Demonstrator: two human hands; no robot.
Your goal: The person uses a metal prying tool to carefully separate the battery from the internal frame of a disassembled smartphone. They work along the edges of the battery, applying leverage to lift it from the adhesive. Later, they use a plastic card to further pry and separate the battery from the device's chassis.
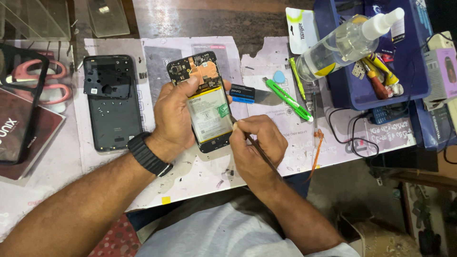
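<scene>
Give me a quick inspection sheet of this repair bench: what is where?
Surface: table under worn paper sheets.
Job's things: opened phone, back off, battery showing; thin tool touching its right edge.
Clutter: back cover left of the phone; scissors far left; green cutter, blue pick, spray bottle lying on a blue tray of tools.
Hands: left hand grips the phone, watch on the wrist; right hand holds the tool.
Cables: black wire looping below the tray.
Surroundings: floor at lower right; the person's shirt.
</scene>
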